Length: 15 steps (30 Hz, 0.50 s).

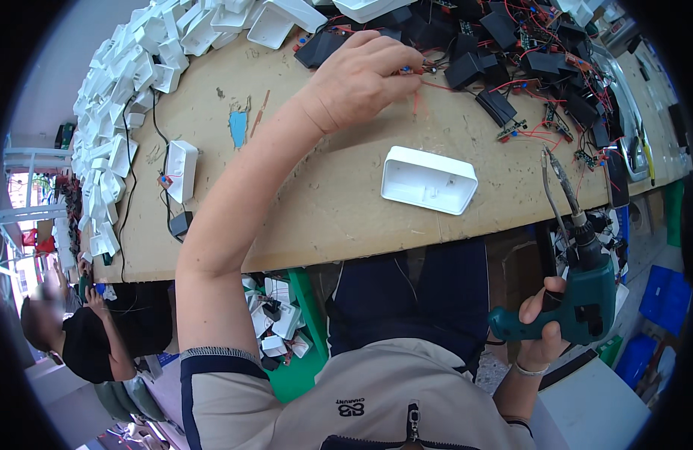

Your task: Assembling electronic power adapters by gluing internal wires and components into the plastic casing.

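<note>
My left hand (361,81) reaches across the table to the near edge of a pile of black box modules (466,71) with circuit boards and red wires. Its fingers are pinched round a small red-and-blue electronic part (406,70), mostly covered by them, with a red wire hanging below. At the right, off the table's front edge, my right hand (545,319) is wrapped round the handle of a green soldering gun (586,300). The gun's long dark tip points up toward the pile. Between the hands, an open white plastic case (429,181) lies on the table with its hollow side showing.
White cases (144,67) are heaped along the table's left and far sides. Another white case (181,171) lies at the left by black cables and a small black block (181,223). Below the table edge is a green bin (305,360) of parts. A co-worker (99,337) sits at the left.
</note>
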Each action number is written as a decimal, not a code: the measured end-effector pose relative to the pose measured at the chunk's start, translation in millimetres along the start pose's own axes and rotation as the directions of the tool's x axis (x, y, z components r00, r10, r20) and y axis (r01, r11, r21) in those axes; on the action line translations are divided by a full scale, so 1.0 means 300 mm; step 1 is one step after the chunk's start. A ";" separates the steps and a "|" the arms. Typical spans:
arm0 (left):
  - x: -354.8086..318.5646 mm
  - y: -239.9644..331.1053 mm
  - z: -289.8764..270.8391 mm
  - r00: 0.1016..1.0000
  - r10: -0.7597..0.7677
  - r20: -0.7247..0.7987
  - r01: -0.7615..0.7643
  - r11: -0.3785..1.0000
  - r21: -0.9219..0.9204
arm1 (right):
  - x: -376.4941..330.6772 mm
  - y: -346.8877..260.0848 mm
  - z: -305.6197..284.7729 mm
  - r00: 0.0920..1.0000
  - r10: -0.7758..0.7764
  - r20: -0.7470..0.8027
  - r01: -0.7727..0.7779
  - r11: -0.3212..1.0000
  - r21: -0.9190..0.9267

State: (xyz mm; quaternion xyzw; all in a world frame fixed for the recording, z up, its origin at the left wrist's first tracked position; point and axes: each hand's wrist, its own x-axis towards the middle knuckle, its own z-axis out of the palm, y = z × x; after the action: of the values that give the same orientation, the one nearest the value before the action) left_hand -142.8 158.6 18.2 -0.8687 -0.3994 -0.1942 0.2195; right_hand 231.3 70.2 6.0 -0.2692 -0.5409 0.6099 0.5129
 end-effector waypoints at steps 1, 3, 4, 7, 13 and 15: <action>0.003 -0.001 0.002 0.988 -0.097 -0.119 0.083 0.989 -0.123 | 0.002 0.001 0.000 1.000 -0.006 0.014 0.006 1.000 0.006; 0.026 0.003 -0.008 0.839 -0.407 -0.360 0.242 0.873 -0.423 | 0.004 -0.002 0.005 1.000 -0.007 0.011 0.007 1.000 0.010; 0.029 0.012 -0.032 0.718 -0.600 -0.353 0.278 0.712 -0.645 | 0.005 -0.003 0.007 1.000 -0.007 0.009 0.006 1.000 0.015; 0.078 0.045 -0.175 0.199 -0.968 -0.155 0.009 0.160 -0.987 | 0.013 0.008 0.012 1.000 -0.004 0.014 0.003 0.996 0.090; -0.153 0.062 -0.438 0.454 -0.813 -0.363 0.092 0.449 -0.889 | 0.039 0.028 0.063 0.997 0.009 0.070 -0.023 0.979 0.200; -0.110 0.229 -0.547 0.387 -0.887 -0.251 0.279 0.372 -0.885 | 0.046 0.032 0.090 0.993 0.049 0.103 -0.075 0.963 0.257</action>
State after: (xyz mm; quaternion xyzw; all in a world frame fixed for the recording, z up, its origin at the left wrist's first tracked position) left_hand -135.8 10.2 121.5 -0.4900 -0.4770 -0.7220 -0.1051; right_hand 199.6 73.5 7.6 -0.1866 -0.4712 0.7037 0.4980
